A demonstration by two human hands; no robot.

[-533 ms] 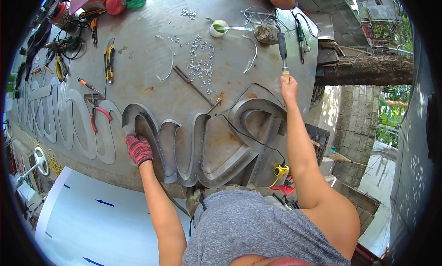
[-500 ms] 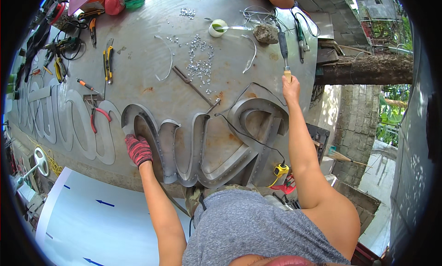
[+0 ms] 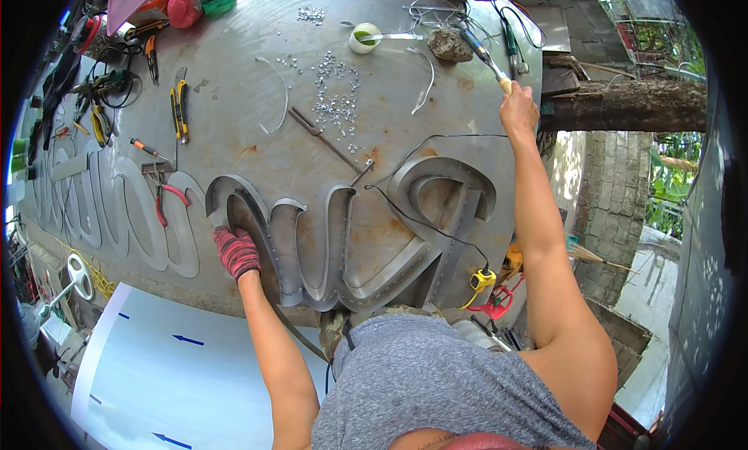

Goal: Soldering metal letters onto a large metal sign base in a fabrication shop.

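Note:
My right hand point(image 3: 520, 111) is stretched far out to the right and is closed round the wooden handle of a soldering iron point(image 3: 483, 55). The iron's dark front end lies beside a rough stone point(image 3: 449, 45). From this hand a black cord point(image 3: 440, 137) runs left over the table. My left hand point(image 3: 236, 252), in a red and black knit glove, grips the left end of a raised sheet-metal letter form point(image 3: 290, 255), its fingers curled on the edge. A small white pot point(image 3: 364, 38) with green content and a brush-like stick across it stands left of the stone.
Small shiny metal bits point(image 3: 336, 91) lie scattered on the metal table point(image 3: 234, 123). Around them are a metal rod tool point(image 3: 331, 138), a yellow cutter knife point(image 3: 179, 111), red-handled pliers point(image 3: 164, 199) and flat cut letters point(image 3: 128, 208). A yellow tape measure point(image 3: 482, 279) hangs at the near edge.
My right hand has moved away and to the right with the soldering iron, which now tilts toward the stone. The cord has swung out with it. My left hand stays on the letter form.

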